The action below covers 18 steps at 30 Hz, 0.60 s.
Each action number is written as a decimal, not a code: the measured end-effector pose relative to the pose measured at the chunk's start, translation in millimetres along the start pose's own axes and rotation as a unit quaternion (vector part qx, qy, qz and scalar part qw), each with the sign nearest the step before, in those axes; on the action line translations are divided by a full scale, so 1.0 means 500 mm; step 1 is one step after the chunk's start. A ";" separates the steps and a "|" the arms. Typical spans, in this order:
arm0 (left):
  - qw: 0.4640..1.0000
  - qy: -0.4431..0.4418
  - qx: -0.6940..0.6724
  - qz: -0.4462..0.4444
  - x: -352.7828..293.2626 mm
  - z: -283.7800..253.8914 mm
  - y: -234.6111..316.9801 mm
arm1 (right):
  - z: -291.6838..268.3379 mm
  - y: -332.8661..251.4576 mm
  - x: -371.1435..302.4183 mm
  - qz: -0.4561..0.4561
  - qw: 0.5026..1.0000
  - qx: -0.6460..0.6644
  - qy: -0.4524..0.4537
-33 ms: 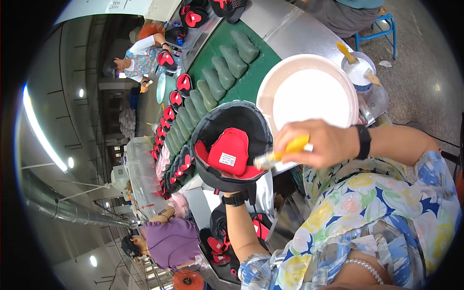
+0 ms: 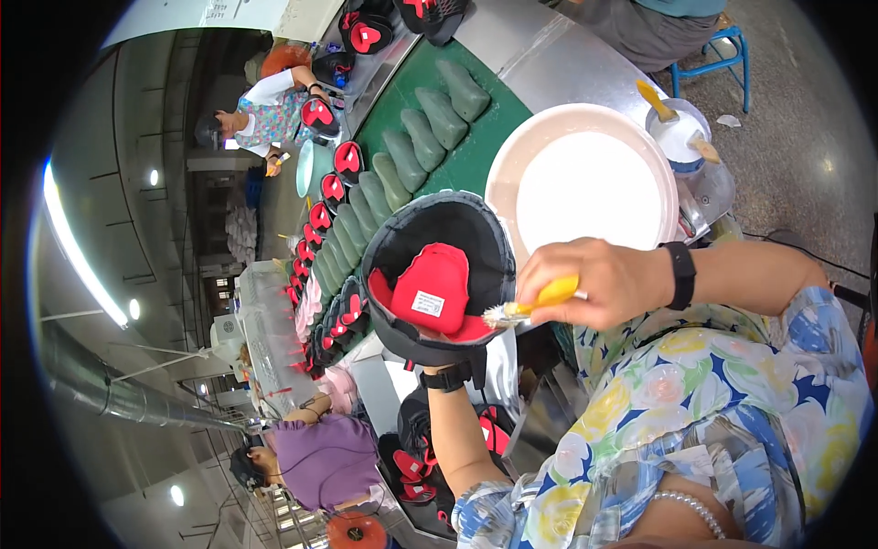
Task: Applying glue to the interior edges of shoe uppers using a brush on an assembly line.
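A black padded boot upper (image 2: pixel 389 311) with a wide opening is held up in front of me. Inside it shows red lining and a red tongue-shaped piece (image 2: pixel 444 302) bearing a white label. My left hand (image 2: pixel 433 369) supports the upper from below; its fingers are hidden behind it. My right hand (image 2: pixel 599 279) is closed round the yellow handle of a paintbrush (image 2: pixel 553 291). The whitened bristles are at the opening's right edge, beside the red lining. Just beyond this hand stands a pale pink basin (image 2: pixel 503 183) of white liquid.
Several grey-green shoe lasts (image 2: pixel 425 137) stand in rows on the green bench (image 2: pixel 503 119), beside black-and-red shoe uppers (image 2: pixel 347 160). A small pot (image 2: pixel 686 137) with brushes stands right of the basin. More uppers (image 2: pixel 412 462) lie below left. Co-workers sit around the bench.
My right hand and the brush have shifted slightly down, and the bristles look sharper. The upper stays almost still in my left hand. The far co-worker's held upper has moved slightly.
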<state>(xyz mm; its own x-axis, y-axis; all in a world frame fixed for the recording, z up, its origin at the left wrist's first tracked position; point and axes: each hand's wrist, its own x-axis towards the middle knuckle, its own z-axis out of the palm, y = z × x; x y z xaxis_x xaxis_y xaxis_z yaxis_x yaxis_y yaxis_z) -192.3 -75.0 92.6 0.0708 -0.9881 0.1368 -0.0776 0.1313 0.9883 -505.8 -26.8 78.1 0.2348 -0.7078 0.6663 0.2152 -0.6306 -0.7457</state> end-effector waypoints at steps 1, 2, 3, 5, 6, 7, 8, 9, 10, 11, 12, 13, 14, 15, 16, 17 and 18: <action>1.000 0.002 0.003 0.003 0.000 0.001 -0.001 | 0.005 0.009 0.001 -0.021 1.000 -0.014 -0.013; 1.000 0.006 0.003 0.005 0.001 0.001 -0.002 | 0.006 0.016 0.001 -0.042 0.998 -0.027 -0.027; 1.000 0.009 0.004 0.010 -0.001 0.001 -0.003 | -0.001 0.025 0.001 -0.032 0.998 -0.036 -0.028; 1.000 0.017 0.004 0.016 -0.005 0.000 -0.007 | -0.026 0.043 0.010 -0.013 0.998 -0.057 -0.034; 1.000 0.022 0.004 0.019 -0.007 0.000 -0.008 | -0.036 0.047 0.014 -0.006 0.996 -0.069 -0.053; 0.999 0.024 0.005 0.022 -0.007 0.000 -0.011 | -0.046 0.048 0.017 -0.010 0.995 -0.088 -0.052; 0.999 0.028 0.002 0.026 -0.009 0.000 -0.013 | -0.058 0.049 0.022 -0.014 0.992 -0.114 -0.053; 0.999 0.032 0.001 0.031 -0.009 0.000 -0.017 | -0.070 0.049 0.029 -0.015 0.988 -0.141 -0.057; 0.999 0.035 -0.001 0.035 -0.010 0.000 -0.019 | -0.080 0.050 0.040 -0.010 0.985 -0.161 -0.056; 0.999 0.039 -0.001 0.037 -0.009 0.002 -0.023 | -0.090 0.050 0.048 -0.015 0.986 -0.165 -0.034; 0.998 0.042 -0.001 0.039 -0.008 0.002 -0.025 | -0.099 0.050 0.057 0.003 0.984 -0.180 -0.003; 0.998 0.044 -0.003 0.040 -0.007 0.004 -0.027 | -0.107 0.052 0.066 0.021 0.980 -0.194 0.030; 0.998 0.048 -0.004 0.043 -0.006 0.004 -0.029 | -0.107 0.059 0.079 0.018 0.974 -0.206 0.090; 0.998 0.050 -0.007 0.043 -0.005 0.006 -0.031 | -0.105 0.066 0.090 0.056 0.972 -0.195 0.117; 0.998 0.053 -0.008 0.044 -0.005 0.006 -0.032 | -0.099 0.075 0.104 0.094 0.968 -0.184 0.144; 0.997 0.055 -0.012 0.044 -0.004 0.006 -0.035 | -0.092 0.083 0.115 0.143 0.960 -0.174 0.168; 0.997 0.060 -0.017 0.044 -0.006 0.005 -0.039 | -0.079 0.089 0.121 0.181 0.955 -0.171 0.161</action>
<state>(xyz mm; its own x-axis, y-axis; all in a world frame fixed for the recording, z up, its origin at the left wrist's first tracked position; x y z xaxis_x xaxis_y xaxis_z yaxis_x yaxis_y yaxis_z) -193.6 -75.0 73.0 0.1832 -0.9561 0.2289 -0.0561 0.2223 0.9734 -519.7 -110.2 85.2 -0.0796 -0.9256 0.3701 -0.1592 -0.3547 -0.9213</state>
